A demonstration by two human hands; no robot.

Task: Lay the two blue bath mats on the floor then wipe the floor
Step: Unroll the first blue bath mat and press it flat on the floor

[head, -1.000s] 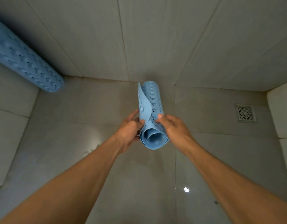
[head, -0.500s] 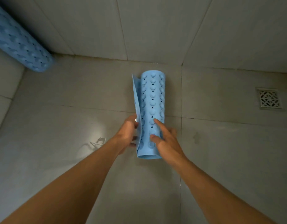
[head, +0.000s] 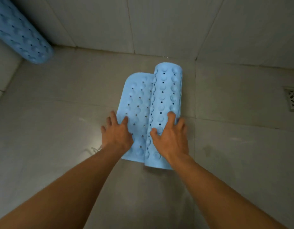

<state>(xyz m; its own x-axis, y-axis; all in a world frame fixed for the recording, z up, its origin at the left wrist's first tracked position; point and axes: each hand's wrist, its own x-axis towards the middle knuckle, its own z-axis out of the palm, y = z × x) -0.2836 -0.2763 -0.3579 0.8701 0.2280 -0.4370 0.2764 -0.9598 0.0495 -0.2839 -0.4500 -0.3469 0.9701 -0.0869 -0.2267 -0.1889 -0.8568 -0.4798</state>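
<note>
A light blue bath mat (head: 166,95) with holes and suction bumps lies on the grey tiled floor (head: 60,126), partly unrolled. Its flat loose end lies to the left and the remaining roll stands to the right. My left hand (head: 116,133) presses flat on the unrolled edge, fingers spread. My right hand (head: 171,138) rests palm down on top of the roll, fingers apart. A second blue mat (head: 20,32), still rolled, leans in the far left corner against the wall.
Tiled walls (head: 159,22) close off the far side and the left. A square metal floor drain (head: 292,100) sits at the right edge. A shiny wet patch lies on the floor left of my left wrist.
The mat has come down from my hands onto the floor and begun to unroll leftward. My left hand went from gripping the loose edge to pressing it flat; my right moved on top of the roll.
</note>
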